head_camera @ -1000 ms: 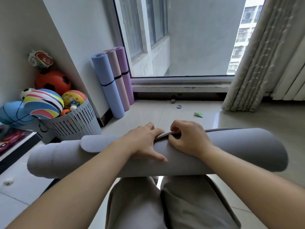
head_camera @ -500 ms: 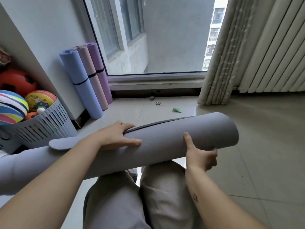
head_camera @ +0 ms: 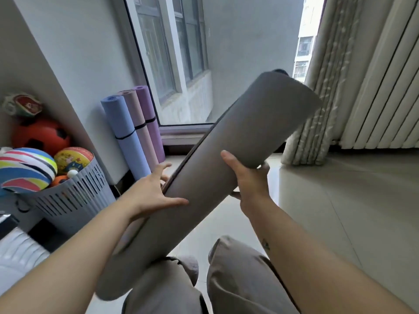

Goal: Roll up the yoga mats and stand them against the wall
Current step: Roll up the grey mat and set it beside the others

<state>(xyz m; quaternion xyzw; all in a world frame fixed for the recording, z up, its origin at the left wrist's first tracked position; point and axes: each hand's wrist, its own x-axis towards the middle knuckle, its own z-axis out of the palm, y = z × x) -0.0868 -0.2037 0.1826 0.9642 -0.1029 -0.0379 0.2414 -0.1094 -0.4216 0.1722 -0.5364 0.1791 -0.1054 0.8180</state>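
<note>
So the grey mat (head_camera: pixel 226 173) was fully rolled and held slanted between both hands. Its top end poked up and away past the right hand (head_camera: pixel 247 175), toward the curtain (head_camera: pixel 317 109), and its bottom end dropped down past the left hand (head_camera: pixel 149 191) toward me, over the knees (head_camera: pixel 238 268). I couldn't tell from my feed whether it actually rested on them.

The right hand had a proper grip on the roll about halfway up, thumb pointing up the near side and fingers curled round underneath, with the tips just peeking out on the far side. The left hand wasn't gripping at all. It was flat with fingers splayed, palm against the roll right at the dark line of the loose outer edge, thumb stretched across the grey toward the right hand.

Just beyond the left hand's fingertips, three other rolls stood upright against the wall (head_camera: pixel 90 53) beside the window (head_camera: pixel 181 53): blue mat (head_camera: pixel 127 137) closest, then pink mat (head_camera: pixel 140 125), then purple mat (head_camera: pixel 150 123), each with a black band round it.

Off to the left of the left hand sat a slotted grey basket (head_camera: pixel 74 196) stuffed with balls, a striped ball (head_camera: pixel 25 171) on top and a red ball (head_camera: pixel 40 134) behind it. Out past the right hand there was pale tiled floor (head_camera: pixel 340 211) and a white radiator (head_camera: pixel 385 87) behind the curtain
</note>
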